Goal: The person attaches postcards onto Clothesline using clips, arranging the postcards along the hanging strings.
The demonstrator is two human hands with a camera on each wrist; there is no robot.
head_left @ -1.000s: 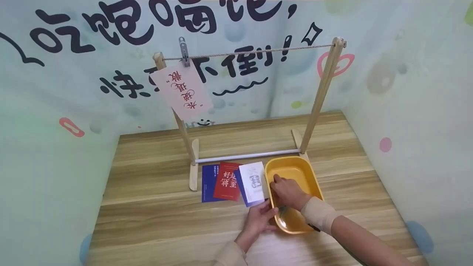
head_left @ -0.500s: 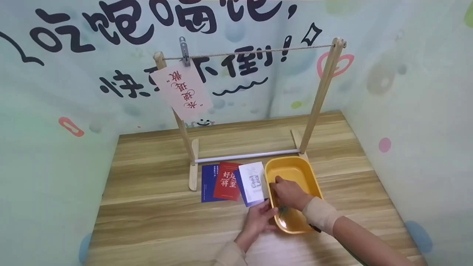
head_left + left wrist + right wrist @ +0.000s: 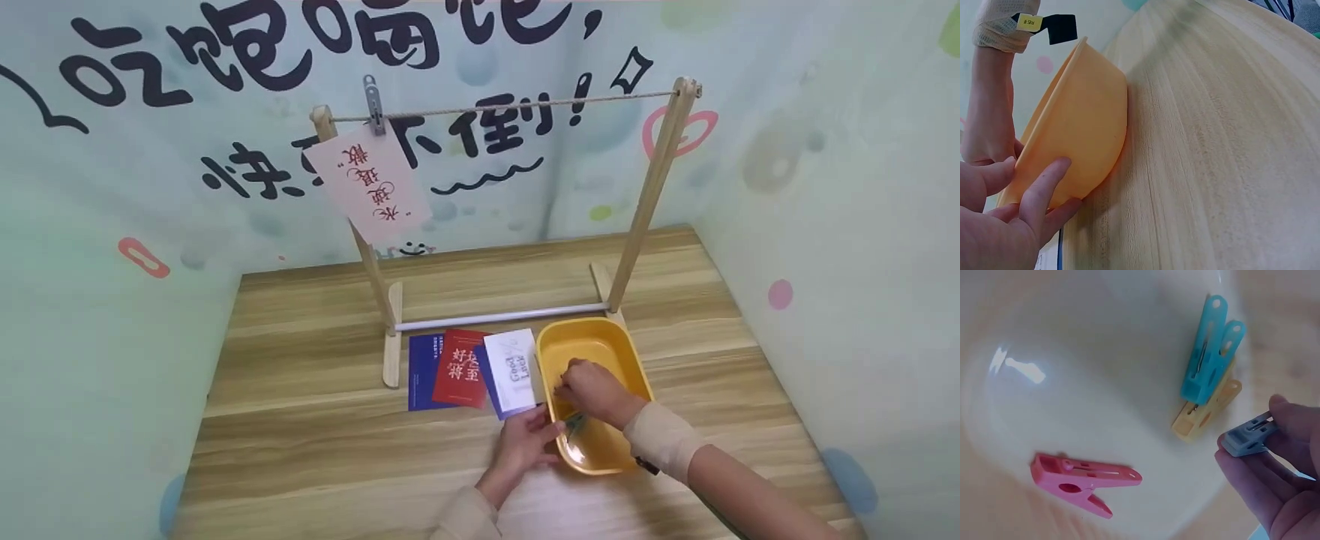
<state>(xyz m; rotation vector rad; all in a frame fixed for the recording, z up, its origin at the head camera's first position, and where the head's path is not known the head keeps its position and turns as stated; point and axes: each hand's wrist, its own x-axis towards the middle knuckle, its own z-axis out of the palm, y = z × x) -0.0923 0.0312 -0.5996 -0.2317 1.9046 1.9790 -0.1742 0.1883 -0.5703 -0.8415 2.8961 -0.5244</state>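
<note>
My right hand (image 3: 596, 390) is inside the yellow basin (image 3: 553, 328). In the right wrist view its thumb and fingers pinch a grey-blue clothespin (image 3: 1249, 436). A teal clothespin (image 3: 1203, 354) lies across a pale yellow clothespin (image 3: 1188, 424) on the basin floor, and a pink clothespin (image 3: 1081, 481) lies apart from them. My left hand (image 3: 519, 446) rests against the basin's near left side. In the left wrist view its fingers (image 3: 1041, 191) touch the outer wall, extended rather than curled, with the thumb by the rim.
A wooden rack (image 3: 651, 202) with a rope (image 3: 510, 106) stands behind the basin. On the rope, a grey clothespin (image 3: 374, 105) holds a pink card (image 3: 371, 184). Left of the basin lie a white card (image 3: 511, 371), a red card (image 3: 459, 367) and blue cards (image 3: 421, 375).
My right hand has shifted slightly right and away from the basin's left wall. More of the teal clothespin shows beneath it. My left hand has stayed in place.
</note>
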